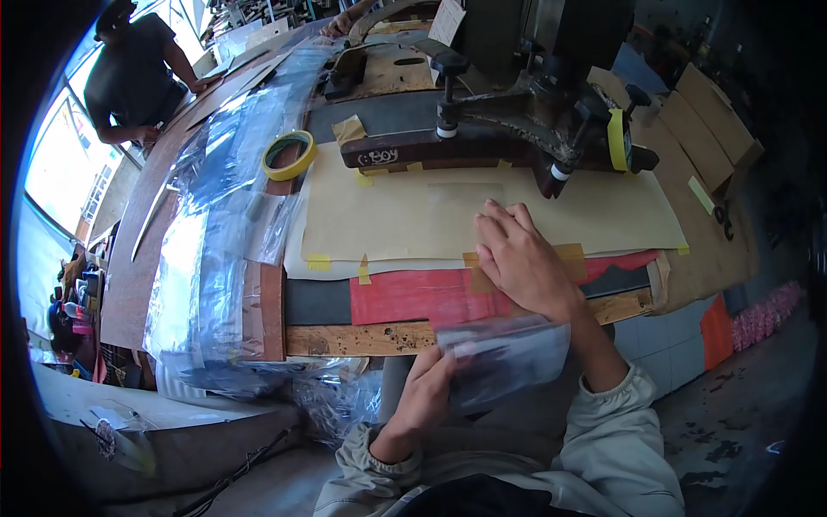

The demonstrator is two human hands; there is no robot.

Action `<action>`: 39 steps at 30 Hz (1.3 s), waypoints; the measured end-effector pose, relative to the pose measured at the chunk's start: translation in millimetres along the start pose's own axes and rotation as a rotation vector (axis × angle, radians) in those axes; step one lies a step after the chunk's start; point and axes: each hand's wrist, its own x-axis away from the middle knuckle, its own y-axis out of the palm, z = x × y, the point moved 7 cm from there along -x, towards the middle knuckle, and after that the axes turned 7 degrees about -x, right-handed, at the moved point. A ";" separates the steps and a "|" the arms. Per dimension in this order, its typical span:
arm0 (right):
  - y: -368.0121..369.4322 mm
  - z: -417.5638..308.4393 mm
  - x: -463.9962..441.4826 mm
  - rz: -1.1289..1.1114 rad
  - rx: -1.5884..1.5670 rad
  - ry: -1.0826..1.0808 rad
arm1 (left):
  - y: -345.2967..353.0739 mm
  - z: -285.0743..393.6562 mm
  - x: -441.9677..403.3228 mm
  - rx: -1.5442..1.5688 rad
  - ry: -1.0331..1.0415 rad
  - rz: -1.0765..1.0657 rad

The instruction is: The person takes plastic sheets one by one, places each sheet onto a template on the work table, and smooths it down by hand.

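Observation:
A clear plastic bag (508, 362) hangs below the bench edge, with my left hand (422, 388) closed on its left end. My right hand (530, 267) rests on a cream card sheet (379, 211), its fingers slightly bent and the thumb apart from them. Just beyond those fingertips lies a faint translucent rectangle (465, 196) on the card. Strips of tan tape (564, 252) and small yellow tape pieces (319, 261) mark the card's near edge. Red film (405, 297) sticks out from under the card, over a dark mat (314, 302).
A dark clamp bar (500, 153) on a metal machine arm spans the card's far side. A yellow tape roll (289, 156) lies left, on layered clear plastic sheets (202, 258). Another person (133, 73) stands far left. Cardboard (711, 121) and scissors (724, 220) are right.

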 end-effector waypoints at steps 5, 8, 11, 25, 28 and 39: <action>5.1 12.2 -15.2 -0.020 -0.019 -0.018 | -9.6 -7.8 -21.3 0.105 -0.010 0.104; 7.9 15.0 -15.4 -0.023 -0.025 -0.014 | 2.6 15.6 -23.2 0.157 -0.103 0.144; 7.5 15.4 -15.8 -0.014 -0.030 -0.027 | 8.5 25.0 -22.2 0.179 -0.165 0.162; 7.6 28.8 -26.4 0.054 -0.076 -0.082 | 12.0 23.4 -40.1 0.242 -0.198 0.110; 10.0 27.6 -26.2 0.048 -0.016 -0.091 | 11.3 20.3 -39.6 0.290 -0.212 0.133; 10.3 19.0 -27.9 0.038 0.191 -0.087 | -1.3 20.0 -37.0 0.025 -0.098 0.046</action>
